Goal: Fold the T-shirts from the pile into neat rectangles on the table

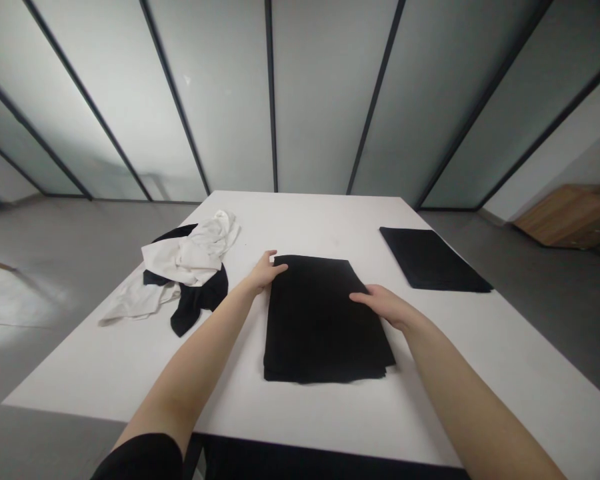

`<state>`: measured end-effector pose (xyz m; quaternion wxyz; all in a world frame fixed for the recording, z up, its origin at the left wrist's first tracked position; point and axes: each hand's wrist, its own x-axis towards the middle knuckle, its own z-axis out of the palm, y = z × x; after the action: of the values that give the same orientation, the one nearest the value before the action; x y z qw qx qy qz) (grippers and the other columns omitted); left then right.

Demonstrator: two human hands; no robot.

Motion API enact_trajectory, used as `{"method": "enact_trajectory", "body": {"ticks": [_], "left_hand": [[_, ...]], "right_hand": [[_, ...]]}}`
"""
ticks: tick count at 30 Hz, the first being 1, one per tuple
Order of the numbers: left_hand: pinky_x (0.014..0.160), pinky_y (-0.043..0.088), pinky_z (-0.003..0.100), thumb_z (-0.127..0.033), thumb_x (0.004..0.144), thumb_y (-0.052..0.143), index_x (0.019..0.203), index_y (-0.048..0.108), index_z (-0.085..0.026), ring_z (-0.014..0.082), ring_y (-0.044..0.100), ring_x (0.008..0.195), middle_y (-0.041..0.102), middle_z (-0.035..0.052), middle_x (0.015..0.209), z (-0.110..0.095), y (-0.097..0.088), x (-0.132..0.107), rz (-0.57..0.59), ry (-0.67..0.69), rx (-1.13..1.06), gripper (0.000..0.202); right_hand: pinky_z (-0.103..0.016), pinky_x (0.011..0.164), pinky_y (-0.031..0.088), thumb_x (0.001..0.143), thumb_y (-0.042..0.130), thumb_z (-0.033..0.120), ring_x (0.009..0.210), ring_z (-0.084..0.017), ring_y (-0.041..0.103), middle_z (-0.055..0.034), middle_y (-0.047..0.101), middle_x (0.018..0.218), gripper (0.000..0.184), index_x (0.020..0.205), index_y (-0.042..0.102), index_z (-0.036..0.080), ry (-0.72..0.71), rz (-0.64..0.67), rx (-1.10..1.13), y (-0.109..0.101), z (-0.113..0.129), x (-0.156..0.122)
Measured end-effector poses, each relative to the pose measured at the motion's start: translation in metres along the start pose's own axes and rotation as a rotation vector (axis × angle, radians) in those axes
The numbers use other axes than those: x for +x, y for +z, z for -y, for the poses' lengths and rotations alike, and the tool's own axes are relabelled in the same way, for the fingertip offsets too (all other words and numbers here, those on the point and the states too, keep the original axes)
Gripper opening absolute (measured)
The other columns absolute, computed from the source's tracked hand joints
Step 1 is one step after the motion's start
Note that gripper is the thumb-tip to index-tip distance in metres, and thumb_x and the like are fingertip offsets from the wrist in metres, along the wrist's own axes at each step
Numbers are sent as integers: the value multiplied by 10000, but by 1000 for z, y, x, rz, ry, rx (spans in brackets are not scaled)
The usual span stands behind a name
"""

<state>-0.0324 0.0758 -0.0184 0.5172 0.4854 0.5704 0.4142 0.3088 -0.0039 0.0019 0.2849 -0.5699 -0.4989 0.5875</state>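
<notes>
The right hand (377,303) pinches the right edge of the black cloth (325,320), with its thumb on top and its other fingers tucked under. The left hand (266,272) is at the far left corner. Its thumb lies on top and a finger points past the edge (I cannot tell if it squeezes the cloth). The cloth is folded into a flat block, in the middle of the white table (300,220), on the side near the person. Its near edge shows a few layers that do not line up. To the right, well apart, another black block (433,260) lies flat by the table's edge. To the left is a messy heap (190,257) of white and black cloth. Past the table is a big pale wall (325,100) with dark bars.
</notes>
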Motion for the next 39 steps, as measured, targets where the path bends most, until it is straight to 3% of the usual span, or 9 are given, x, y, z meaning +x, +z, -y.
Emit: {"method": "enact_trajectory", "body": {"ticks": [4,10,16,20,24,27,32,35,39], "left_hand": [[712,572,249,-195,902,768,1603,396,-233,129,659,702,637,-31,836,5,-2,7,-123,82,-103,794],[678,565,239,-73,784,712,1551,511,-238,125,641,674,616,-33,810,6,-19,15,-159,37,-170,810],[684,646,358,-139,772,772,1518,384,-276,142,651,623,635,-47,809,-6,-30,9,-80,-98,-295,852],[713,670,426,-335,925,729,1466,326,-291,163,702,637,671,-20,860,-6,-19,10,-55,-120,-304,677],[691,656,360,-283,949,683,1359,435,-237,134,641,565,611,-56,695,-9,-16,8,-90,-117,-100,481],[586,590,267,-237,865,716,1209,548,-227,113,553,472,569,-78,590,-20,-36,-1,102,-177,178,383],[506,509,256,-364,719,848,909,645,-234,167,627,510,686,-2,669,-38,-83,-17,620,-301,587,307],[569,534,300,-496,838,752,801,628,-225,200,651,557,675,29,656,-41,-88,-13,451,-209,786,300],[876,586,386,-420,992,538,960,697,-199,273,743,918,781,107,956,-37,-55,-2,38,288,962,274]], "right_hand": [[-365,794,680,872,814,419,921,-259,794,-74,827,1034,272,1068,744,243,-64,-132,231,-16,-1,-3],[-383,672,689,816,851,313,859,-251,791,-64,793,1138,735,1481,537,315,81,24,212,-25,-11,-1],[-345,773,687,1017,626,389,867,-223,778,-51,789,943,165,1117,669,264,-72,-411,513,-37,-14,30],[-360,739,689,1103,523,453,757,-223,762,-65,772,818,282,1018,676,231,68,-211,665,-41,-16,23],[-352,705,687,964,731,164,780,-231,781,-75,820,945,166,1119,700,214,72,-191,567,-29,-19,17],[-311,680,673,896,687,43,748,-222,780,-61,821,897,244,1085,719,194,50,-269,578,-28,-18,20],[-334,744,679,948,672,184,770,-232,801,-62,834,922,132,1058,739,210,142,-125,603,-39,-15,15],[-379,864,680,983,714,329,887,-259,821,-89,844,1002,181,1124,751,222,186,-27,569,-29,-13,9],[-404,881,680,974,737,376,888,-282,827,-128,845,981,227,1111,767,198,335,33,519,-7,-8,14]]}}
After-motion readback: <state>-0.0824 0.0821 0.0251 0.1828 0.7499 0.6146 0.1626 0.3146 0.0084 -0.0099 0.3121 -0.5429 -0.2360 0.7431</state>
